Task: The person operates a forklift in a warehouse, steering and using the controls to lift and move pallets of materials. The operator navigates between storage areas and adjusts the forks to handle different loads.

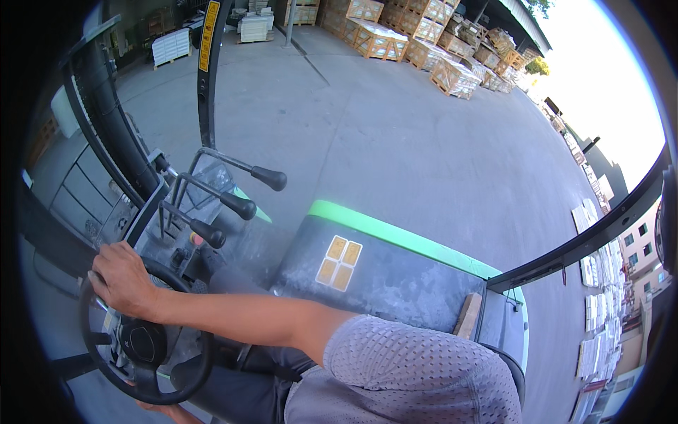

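My right hand (125, 281) is closed round the upper rim of a black steering wheel (207, 353), its forearm stretched across from the right. Low in the view, part of my left hand (168, 411) shows by the wheel's bottom rim. Its fingers are mostly hidden, so its grip cannot be told. Beyond the wheel stand three bent metal levers with black knobs: a far lever (268, 177), a middle lever (238, 205) and a near lever (207, 232). Neither hand touches them. A red button (196, 239) sits beside the near lever.
I sit in a forklift with a dark mast (116, 120) at left and a green-edged side cover (402, 244) at right. Wooden crates (378, 40) stand on the concrete yard (395, 141) at the back. Stacked pale slabs (600, 311) line the right.
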Action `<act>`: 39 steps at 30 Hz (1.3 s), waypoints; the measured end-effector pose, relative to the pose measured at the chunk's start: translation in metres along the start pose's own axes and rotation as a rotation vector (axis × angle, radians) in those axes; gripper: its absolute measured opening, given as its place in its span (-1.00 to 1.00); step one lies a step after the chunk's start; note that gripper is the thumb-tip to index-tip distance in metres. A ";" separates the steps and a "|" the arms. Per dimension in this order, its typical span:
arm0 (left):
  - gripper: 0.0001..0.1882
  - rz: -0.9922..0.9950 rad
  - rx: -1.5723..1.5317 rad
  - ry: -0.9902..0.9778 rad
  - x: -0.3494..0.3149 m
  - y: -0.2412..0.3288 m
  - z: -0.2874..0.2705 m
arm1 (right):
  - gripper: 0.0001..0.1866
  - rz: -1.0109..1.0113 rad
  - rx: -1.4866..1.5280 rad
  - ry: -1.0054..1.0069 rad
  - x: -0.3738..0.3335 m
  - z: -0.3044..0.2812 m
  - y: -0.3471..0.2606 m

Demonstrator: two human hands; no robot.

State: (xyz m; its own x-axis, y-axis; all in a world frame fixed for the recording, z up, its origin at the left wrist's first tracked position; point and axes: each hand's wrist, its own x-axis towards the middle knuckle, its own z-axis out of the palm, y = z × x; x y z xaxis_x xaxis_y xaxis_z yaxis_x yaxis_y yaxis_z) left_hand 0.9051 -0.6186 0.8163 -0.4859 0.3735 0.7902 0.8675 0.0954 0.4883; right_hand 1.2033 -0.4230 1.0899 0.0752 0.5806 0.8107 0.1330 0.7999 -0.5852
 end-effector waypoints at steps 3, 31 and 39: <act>-0.72 0.089 -0.123 -0.034 -0.010 -0.006 0.131 | -0.84 0.030 0.018 0.009 0.035 -0.013 0.140; -0.59 -0.697 -0.153 0.189 0.197 -0.968 0.651 | -0.70 -0.033 -0.154 -0.406 -0.292 1.172 0.621; -0.57 -0.778 0.208 0.329 0.271 -1.319 0.606 | -0.85 -0.295 0.387 -0.856 -0.529 1.508 0.593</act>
State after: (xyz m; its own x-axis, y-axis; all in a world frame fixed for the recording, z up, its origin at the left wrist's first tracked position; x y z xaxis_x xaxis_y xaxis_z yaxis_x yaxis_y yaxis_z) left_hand -0.3055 -0.0843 0.1619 -0.9275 -0.1499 0.3426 0.2626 0.3913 0.8820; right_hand -0.2484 -0.0272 0.2880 -0.6704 0.1409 0.7285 -0.3133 0.8362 -0.4500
